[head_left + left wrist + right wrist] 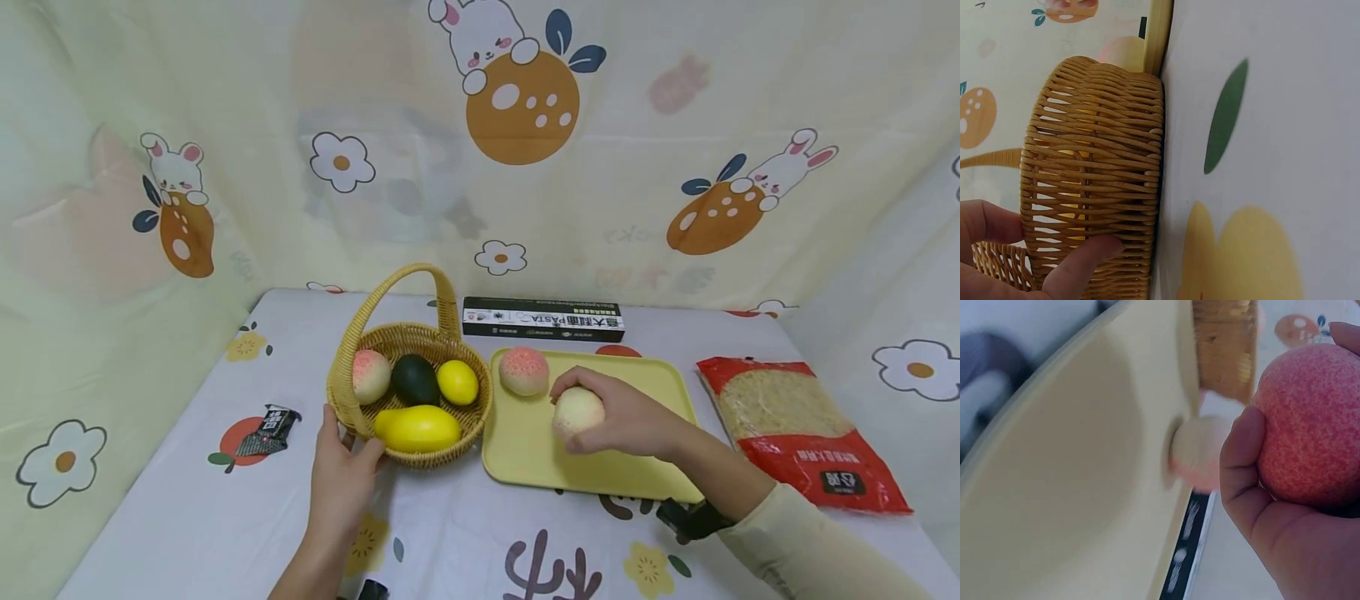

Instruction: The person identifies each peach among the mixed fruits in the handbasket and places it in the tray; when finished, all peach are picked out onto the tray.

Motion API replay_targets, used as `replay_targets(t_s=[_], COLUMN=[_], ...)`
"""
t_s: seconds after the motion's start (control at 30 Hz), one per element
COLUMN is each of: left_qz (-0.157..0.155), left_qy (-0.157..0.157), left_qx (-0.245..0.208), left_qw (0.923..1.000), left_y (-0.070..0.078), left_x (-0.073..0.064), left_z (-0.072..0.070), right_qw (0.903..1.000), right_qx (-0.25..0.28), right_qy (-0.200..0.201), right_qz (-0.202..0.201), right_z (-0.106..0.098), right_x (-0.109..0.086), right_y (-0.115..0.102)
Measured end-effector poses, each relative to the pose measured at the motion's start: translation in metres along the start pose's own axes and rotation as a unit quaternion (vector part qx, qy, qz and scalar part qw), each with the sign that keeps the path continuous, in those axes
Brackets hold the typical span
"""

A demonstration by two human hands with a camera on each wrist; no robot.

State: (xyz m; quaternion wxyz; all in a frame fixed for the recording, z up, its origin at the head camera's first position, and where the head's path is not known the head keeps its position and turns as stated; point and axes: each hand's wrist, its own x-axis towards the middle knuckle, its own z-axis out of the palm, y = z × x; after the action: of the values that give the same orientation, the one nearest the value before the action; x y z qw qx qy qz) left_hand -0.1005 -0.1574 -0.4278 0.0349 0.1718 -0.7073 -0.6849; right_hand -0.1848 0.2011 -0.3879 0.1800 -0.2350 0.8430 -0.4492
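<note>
1. The right hand (630, 414) grasps a round peach (579, 412), fingers and thumb curled about it, up off the tray (525, 454); its cream side shows from above, its speckled pink side from the right wrist.
2. The left hand (343, 475) grips the basket (1094, 162) at its near left side, thumb pressed against the outer weave.
3. That basket is woven from tan strands, with gaps between them and a tall arched handle (447, 312).
4. Inside sit a third peach (367, 379), a dark, smooth avocado (415, 380), a small oval lemon (458, 382) and a long, glossy yellow papaya (417, 428).
5. On the flat yellow tray, just beside the basket, rests the second peach (524, 371), mottled pink on top.
6. Behind the tray lies a long black box (543, 319); to its right, a red bag (832, 471) with a clear window onto pale pieces.
7. Left of the basket, a crinkled black packet (277, 427) lies on the cloth-covered worktop (180, 517).
</note>
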Motion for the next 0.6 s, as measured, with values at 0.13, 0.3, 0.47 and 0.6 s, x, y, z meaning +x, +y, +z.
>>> replay_targets(t_s=[0.13,0.3,0.47,0.6], left_qz=[0.001,-0.001,-0.003,-0.002], left_qy=[-0.001,0.002,0.002,0.002], left_qx=[0.002,0.010,0.012,0.012], left_qw=[1.0000,1.0000,0.9999,0.9999], left_y=[0.000,0.001,0.002,0.002], left_x=[0.000,-0.001,-0.002,-0.002], left_z=[0.000,0.000,0.000,0.001], right_qw=[0.9993,0.9963,0.9936,0.9909], right_qx=[0.005,0.011,-0.008,-0.061], right_qy=[0.030,0.067,0.086,0.079], right_qz=[0.023,0.053,0.073,0.091], right_z=[-0.014,-0.033,-0.046,-0.050], right_x=[-0.002,0.005,0.018,0.030], right_y=[0.016,0.029,0.033,0.037])
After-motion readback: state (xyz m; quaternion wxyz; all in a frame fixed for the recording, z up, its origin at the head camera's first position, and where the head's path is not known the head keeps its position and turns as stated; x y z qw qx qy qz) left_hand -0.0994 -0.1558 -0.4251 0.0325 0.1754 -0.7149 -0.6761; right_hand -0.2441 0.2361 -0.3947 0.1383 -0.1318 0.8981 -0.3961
